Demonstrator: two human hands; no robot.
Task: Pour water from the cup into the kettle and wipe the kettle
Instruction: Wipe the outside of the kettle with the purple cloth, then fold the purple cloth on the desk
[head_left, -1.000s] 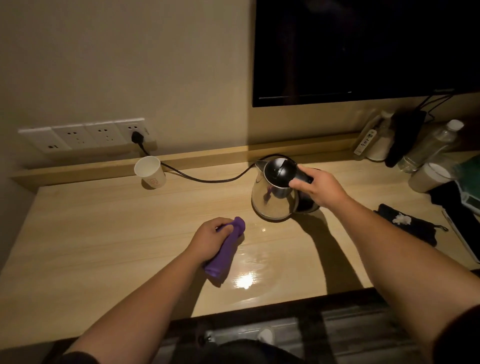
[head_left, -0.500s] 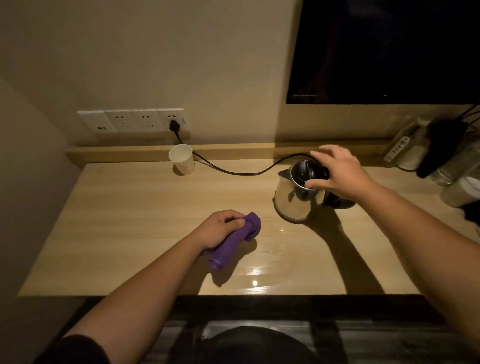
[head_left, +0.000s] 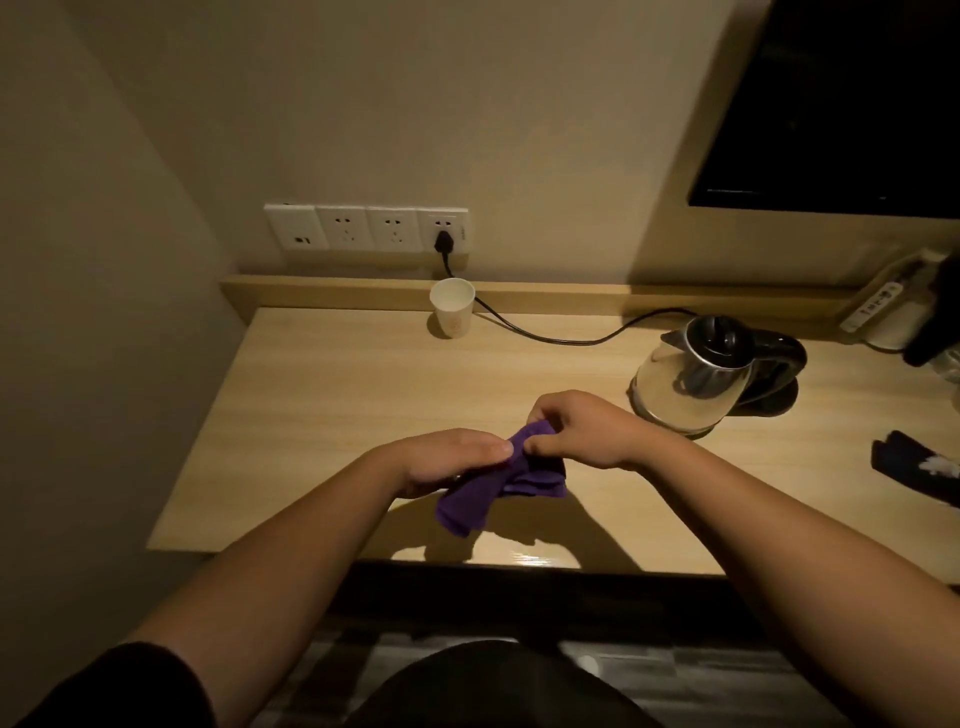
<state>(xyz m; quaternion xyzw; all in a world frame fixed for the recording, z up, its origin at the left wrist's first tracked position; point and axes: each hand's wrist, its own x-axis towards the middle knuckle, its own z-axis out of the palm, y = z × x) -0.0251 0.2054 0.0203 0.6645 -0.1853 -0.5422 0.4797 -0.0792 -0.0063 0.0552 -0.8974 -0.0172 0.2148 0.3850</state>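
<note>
Head view showed both hands, left hand (head_left: 447, 457) and right hand (head_left: 582, 434), pinching the purple cloth (head_left: 493, 488) above the table (head_left: 322, 395). Kettle (head_left: 696, 384) stood closed nearby, cup (head_left: 452, 307) far back. Pouring seemed done; wiping was left.

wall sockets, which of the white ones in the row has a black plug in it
The rightmost white wall socket, just above the white paper cup; the three to its left are unplugged.
</note>
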